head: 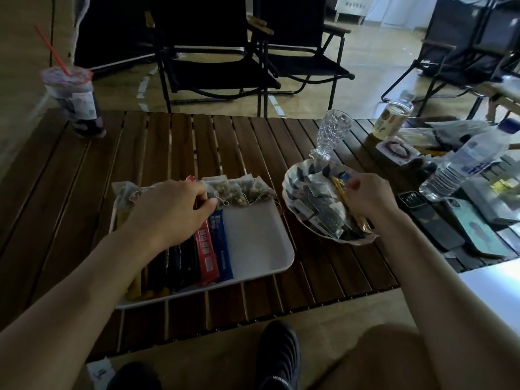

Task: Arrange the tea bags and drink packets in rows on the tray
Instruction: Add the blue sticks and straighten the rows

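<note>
A white tray (259, 243) lies on the slatted wooden table. Along its far edge sits a row of tea bags (239, 191). Stick packets lie side by side below them: black ones (180, 263), a red one (206, 254), a blue one (221, 243) and a yellow one (134, 288) at the left. My left hand (171, 206) rests over the packets, fingertips curled at the top of the red and blue sticks. A patterned bowl (295, 190) to the right holds dark tea bags and a gold packet (342, 192). My right hand (365, 195) pinches that gold packet's top.
A cut glass (333, 130) stands behind the bowl. Two water bottles (464, 161), phones (430, 218) and clutter fill the table's right side. A lidded cup with a red straw (76, 99) stands at the far left. Black folding chairs stand beyond the table.
</note>
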A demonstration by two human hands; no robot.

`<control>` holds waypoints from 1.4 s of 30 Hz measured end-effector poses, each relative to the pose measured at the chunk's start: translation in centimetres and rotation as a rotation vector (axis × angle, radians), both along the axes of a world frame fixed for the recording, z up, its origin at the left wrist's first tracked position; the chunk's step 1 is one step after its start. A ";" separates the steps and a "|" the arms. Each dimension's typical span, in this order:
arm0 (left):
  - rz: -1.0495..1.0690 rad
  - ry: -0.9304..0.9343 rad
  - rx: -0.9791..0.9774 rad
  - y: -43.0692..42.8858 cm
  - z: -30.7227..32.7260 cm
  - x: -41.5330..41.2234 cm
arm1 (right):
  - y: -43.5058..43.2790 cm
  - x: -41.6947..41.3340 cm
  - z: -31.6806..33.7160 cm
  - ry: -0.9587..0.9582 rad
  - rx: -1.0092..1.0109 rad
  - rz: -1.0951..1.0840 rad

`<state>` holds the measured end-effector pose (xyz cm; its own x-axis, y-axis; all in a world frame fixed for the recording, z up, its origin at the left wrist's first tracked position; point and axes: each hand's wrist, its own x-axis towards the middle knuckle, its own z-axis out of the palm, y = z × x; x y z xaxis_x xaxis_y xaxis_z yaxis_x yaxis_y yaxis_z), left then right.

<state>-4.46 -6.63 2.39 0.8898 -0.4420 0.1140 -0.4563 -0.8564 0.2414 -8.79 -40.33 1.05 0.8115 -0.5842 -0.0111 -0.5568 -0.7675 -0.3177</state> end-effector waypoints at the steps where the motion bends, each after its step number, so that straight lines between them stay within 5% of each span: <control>1: -0.010 0.006 -0.004 -0.2 -0.1 0.0 | -0.8 -0.2 -0.6 -0.010 0.017 -0.046; 23: -0.063 0.039 -0.003 0.5 -1.5 0.9 | -2.8 0.2 -2.6 -0.013 0.029 -0.302; 29: -0.036 0.045 -0.032 2.1 -1.3 0.7 | -1.9 0.6 -0.7 -0.314 0.190 -0.337; 33: 0.001 0.054 -0.011 3.4 -0.8 0.5 | 1.6 1.1 0.5 -0.378 0.731 -0.136; 37: 0.030 0.074 -0.003 5.0 -0.4 0.2 | 6.8 1.8 0.9 -0.264 0.988 0.164; 42: 0.050 0.066 -0.007 7.4 -0.5 0.3 | 12.3 1.6 1.4 -0.249 0.717 0.689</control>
